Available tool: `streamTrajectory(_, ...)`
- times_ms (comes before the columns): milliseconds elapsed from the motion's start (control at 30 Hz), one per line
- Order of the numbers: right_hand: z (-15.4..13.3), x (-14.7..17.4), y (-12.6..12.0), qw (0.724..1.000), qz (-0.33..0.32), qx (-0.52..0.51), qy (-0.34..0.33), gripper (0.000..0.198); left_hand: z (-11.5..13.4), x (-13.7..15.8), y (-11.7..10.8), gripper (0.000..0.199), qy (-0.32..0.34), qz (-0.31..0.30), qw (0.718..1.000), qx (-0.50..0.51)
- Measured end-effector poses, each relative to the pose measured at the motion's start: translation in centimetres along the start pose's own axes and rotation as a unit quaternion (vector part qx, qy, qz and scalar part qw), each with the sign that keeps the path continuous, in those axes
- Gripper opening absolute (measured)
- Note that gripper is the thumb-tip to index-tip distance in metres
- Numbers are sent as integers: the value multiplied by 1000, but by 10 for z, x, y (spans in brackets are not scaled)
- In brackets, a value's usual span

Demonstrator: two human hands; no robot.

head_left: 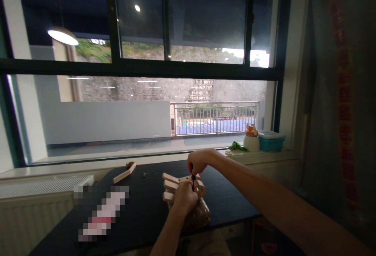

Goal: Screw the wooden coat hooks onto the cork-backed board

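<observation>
My right hand (199, 161) is closed around the dark handle of a screwdriver (193, 178), held upright with its shaft pointing down at the wood. My left hand (186, 195) grips a pale wooden assembly (169, 186) just below the screwdriver; its fingertips are partly hidden. Bent wooden arms stick out to the left of that hand, and a dark hole shows in the rear one. Beneath the wood lies a brown bundle in shiny clear plastic (202, 212). Where the screwdriver's tip meets the wood is too small to make out.
The black table (141, 209) carries a separate curved wooden piece (125, 173) and a few small screws (144, 175). A pixelated patch covers something at left. On the sill stand a white bottle (251, 142) and a teal box (270, 141). A radiator (44, 193) adjoins the table.
</observation>
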State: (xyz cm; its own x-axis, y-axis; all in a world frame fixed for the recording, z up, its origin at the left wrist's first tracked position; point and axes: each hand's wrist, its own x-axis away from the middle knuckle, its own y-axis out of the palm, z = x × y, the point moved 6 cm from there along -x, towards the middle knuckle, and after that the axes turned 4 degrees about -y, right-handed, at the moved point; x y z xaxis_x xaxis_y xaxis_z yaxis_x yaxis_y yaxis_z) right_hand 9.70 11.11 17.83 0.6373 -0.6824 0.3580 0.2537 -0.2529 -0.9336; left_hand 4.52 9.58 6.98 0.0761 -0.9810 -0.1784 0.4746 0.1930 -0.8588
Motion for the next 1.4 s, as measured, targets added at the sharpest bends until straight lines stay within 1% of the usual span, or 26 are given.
streamTrajectory(133, 2, -3, 8, 999, -31, -5, 17, 25, -2, -2, 4, 22, -4, 3, 1000, -5)
streamTrajectory(267, 11, -7, 18, 998, -53, -15, 40, 30, -1, -1, 6, 24, -3, 5, 1000, -8)
streamTrajectory(333, 16, -9, 21, 997, -52, -19, 48, 32, -1, -1, 5, 25, -3, 7, 1000, -10)
streamTrajectory(500, 18, -11, 16, 998, -27, -13, 48, 31, -1, -1, 3, 23, -9, 0, 1000, -9)
streamTrajectory(600, 9, -9, 6, 1000, -8, -8, 27, 30, -1, -1, 0, 23, -10, -5, 1000, -2)
streamTrajectory(733, -7, -8, -7, 999, 34, 19, -3, 33, 0, 1, -3, 23, -16, -3, 1000, 4)
streamTrajectory(933, -18, -5, -5, 995, 68, 71, 11, 30, 0, 1, -1, 23, -13, -2, 1000, 15)
streamTrajectory(1167, -13, -11, 3, 989, 108, 86, 60, 31, -1, 0, 2, 23, -2, 4, 1000, 24)
streamTrajectory(1267, -8, -13, 4, 986, 126, 87, 67, 33, -2, 0, 2, 24, -7, 12, 1000, 24)
streamTrajectory(1333, -4, -10, 3, 988, 119, 85, 58, 34, -3, -1, 2, 23, -9, 12, 1000, 25)
streamTrajectory(1400, -1, -7, 1, 992, 93, 78, 41, 33, -3, -2, 4, 21, -7, 6, 1000, 27)
